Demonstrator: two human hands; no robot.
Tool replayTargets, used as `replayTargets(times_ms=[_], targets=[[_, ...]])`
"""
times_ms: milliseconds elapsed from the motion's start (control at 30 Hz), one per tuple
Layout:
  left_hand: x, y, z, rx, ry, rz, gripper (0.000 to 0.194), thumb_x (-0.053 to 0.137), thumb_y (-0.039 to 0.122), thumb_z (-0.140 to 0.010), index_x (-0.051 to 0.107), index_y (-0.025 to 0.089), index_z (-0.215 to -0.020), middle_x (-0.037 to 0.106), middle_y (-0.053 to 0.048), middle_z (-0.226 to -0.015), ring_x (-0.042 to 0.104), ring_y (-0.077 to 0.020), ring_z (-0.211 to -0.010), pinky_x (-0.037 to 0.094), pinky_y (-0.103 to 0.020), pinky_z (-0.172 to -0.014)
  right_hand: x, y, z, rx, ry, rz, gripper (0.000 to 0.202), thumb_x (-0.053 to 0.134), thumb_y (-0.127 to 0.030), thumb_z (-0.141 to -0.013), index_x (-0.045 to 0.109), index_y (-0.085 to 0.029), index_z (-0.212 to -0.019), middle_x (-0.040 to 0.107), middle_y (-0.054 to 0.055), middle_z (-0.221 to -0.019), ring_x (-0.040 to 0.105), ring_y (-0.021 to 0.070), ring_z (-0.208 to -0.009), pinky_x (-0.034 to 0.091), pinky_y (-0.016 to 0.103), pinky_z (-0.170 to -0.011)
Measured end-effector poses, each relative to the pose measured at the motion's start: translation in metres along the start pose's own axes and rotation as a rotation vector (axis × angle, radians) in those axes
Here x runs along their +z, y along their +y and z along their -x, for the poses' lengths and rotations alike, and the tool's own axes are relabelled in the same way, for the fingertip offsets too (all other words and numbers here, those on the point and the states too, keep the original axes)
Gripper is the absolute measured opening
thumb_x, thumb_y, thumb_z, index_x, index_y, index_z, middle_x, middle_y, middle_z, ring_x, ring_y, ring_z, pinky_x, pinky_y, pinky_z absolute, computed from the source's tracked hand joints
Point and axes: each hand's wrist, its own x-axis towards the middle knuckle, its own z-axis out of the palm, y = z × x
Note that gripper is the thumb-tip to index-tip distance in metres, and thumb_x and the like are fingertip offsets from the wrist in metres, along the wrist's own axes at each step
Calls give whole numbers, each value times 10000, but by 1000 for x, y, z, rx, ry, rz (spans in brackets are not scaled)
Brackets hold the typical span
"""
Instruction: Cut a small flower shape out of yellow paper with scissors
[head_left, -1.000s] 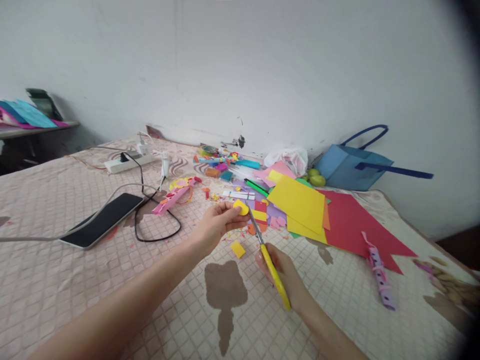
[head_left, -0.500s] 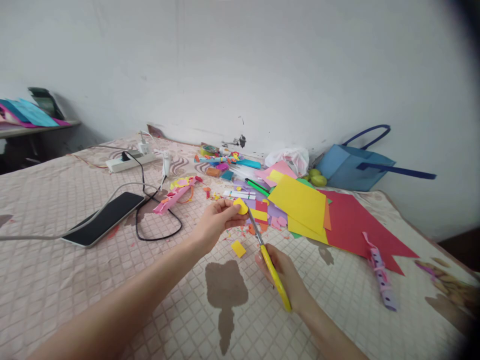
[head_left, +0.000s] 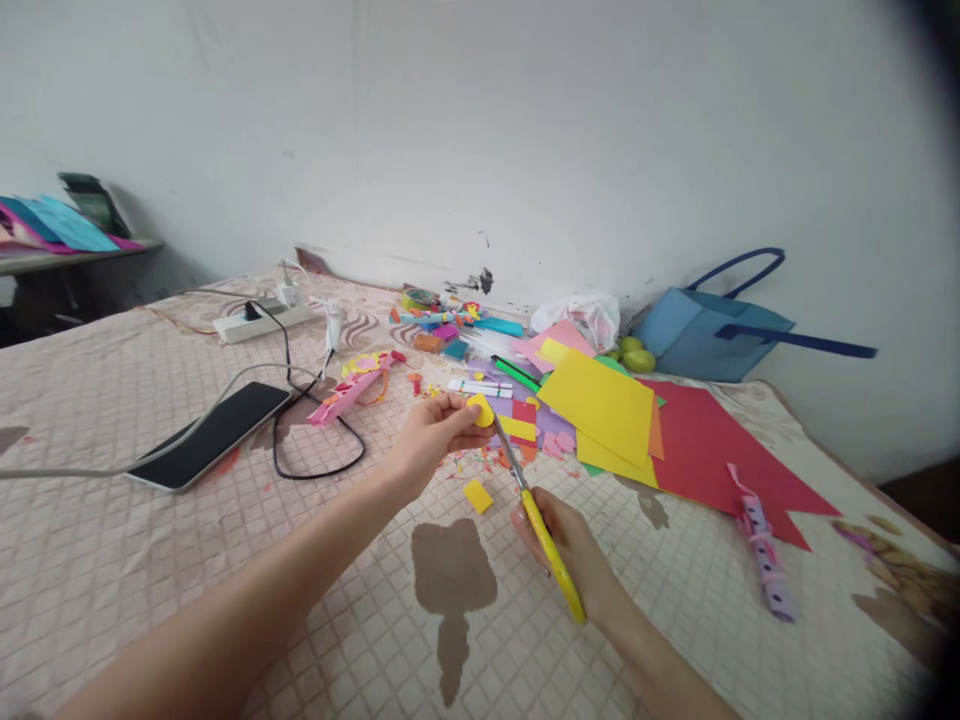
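Observation:
Between thumb and fingers, my left hand (head_left: 435,440) pinches a small rounded piece of yellow paper (head_left: 481,410). My right hand (head_left: 566,550) is wrapped round the yellow handles of a pair of scissors (head_left: 550,553). The blades point up and left, and their tips are at the right edge of the yellow piece. A small yellow square (head_left: 478,496) lies on the patterned cloth (head_left: 360,600) just below my left hand. Small paper scraps are scattered behind the fingers.
Yellow sheets (head_left: 600,405) and a red sheet (head_left: 720,450) lie to the right, near a purple decorated roll (head_left: 766,560). A blue bag (head_left: 705,330) stands by the wall. On the left are a phone (head_left: 210,435), cables and a power strip (head_left: 262,322).
The yellow piece looks slightly rounder and a little turned in my left hand. Both hands have stayed almost in place.

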Motion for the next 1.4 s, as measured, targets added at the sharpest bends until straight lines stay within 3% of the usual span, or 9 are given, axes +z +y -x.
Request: replayTargets(times_ms=[1100,1400], targets=[[-1,12,-1,89,41,-192,194,642,300,-770,537,138,-788,676,-46,-763,652,-126,-662,553,-271,-664,-1,-8,3,36,-55,-11,282,559,-416,-780,428,-200,-655,384,-49,-593,324,102,-537,268,218,-463],[-3,14,-1,140,24,-256,204,644,327,-765,551,146,-768,647,-8,-722,633,-114,-658,559,-276,-671,-1,-11,4,50,-71,-18,275,569,-408,-776,433,-203,-654,388,-51,-582,331,101,-519,269,214,-444]])
